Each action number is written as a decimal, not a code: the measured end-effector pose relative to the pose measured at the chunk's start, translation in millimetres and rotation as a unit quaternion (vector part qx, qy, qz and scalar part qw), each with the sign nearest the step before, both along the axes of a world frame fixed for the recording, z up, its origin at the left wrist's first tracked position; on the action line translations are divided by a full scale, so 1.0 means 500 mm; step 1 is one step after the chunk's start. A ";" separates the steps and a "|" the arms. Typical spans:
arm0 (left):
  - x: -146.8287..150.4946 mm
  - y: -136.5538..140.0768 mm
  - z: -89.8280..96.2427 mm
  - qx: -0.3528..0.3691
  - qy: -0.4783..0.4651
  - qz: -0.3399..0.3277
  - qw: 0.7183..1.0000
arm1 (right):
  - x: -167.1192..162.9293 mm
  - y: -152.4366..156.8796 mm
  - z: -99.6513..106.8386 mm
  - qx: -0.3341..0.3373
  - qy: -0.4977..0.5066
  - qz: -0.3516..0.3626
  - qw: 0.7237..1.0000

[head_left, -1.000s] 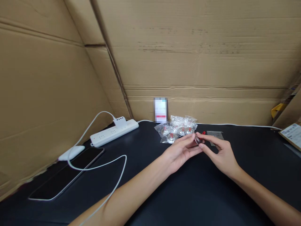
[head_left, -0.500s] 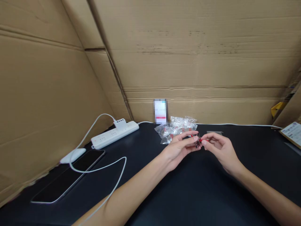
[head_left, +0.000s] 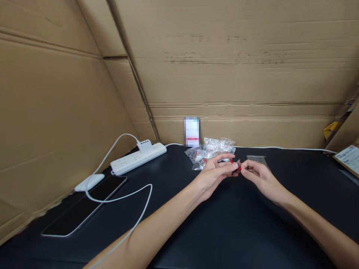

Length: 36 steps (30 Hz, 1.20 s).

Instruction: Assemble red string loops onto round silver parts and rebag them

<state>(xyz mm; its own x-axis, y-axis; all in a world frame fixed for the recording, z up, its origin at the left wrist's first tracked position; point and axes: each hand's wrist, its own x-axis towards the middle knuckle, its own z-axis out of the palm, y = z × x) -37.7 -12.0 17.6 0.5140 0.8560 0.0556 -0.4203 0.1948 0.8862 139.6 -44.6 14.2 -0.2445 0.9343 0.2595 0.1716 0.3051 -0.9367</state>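
Note:
Between my two hands is a small dark item with red parts (head_left: 239, 163), partly covered by fingers, so its exact kind cannot be made out. My left hand (head_left: 211, 175) pinches it from the left with the thumb in front, and its index finger stretches out above. From the right, my right hand (head_left: 259, 176) has thumb and fingertips closed on a red bit of the same item. Just behind my left hand lie several crinkled clear plastic bags (head_left: 211, 147) with red pieces inside. A flat clear bag (head_left: 257, 160) sits behind my right hand.
On the left are a white power strip (head_left: 137, 160) with a plugged-in charger (head_left: 144, 147), a white oblong device (head_left: 89, 182) and a dark tablet-like slab (head_left: 86, 207). A white cable crosses my left forearm. A lit screen (head_left: 192, 131) leans against the cardboard wall (head_left: 238, 82). A labelled packet (head_left: 349, 158) lies far right.
The small item has turned slightly between my fingers, and my right fingertips have curled in closer to it. The flat clear bag behind my right hand shows more now. The view has shifted slightly.

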 end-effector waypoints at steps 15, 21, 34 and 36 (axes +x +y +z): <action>-0.010 0.007 0.008 0.019 0.035 -0.039 0.998 | 0.003 -0.001 -0.011 0.151 -0.133 -0.076 0.977; -0.034 0.020 0.018 0.017 0.092 -0.109 0.990 | 0.012 -0.009 -0.006 0.309 -0.293 -0.099 0.899; -0.076 0.038 0.039 0.022 0.167 -0.306 0.937 | -0.017 -0.051 0.028 0.261 -0.277 0.064 0.923; -0.078 0.039 0.037 0.018 0.180 -0.322 0.929 | -0.018 -0.055 0.035 0.251 -0.286 0.082 0.921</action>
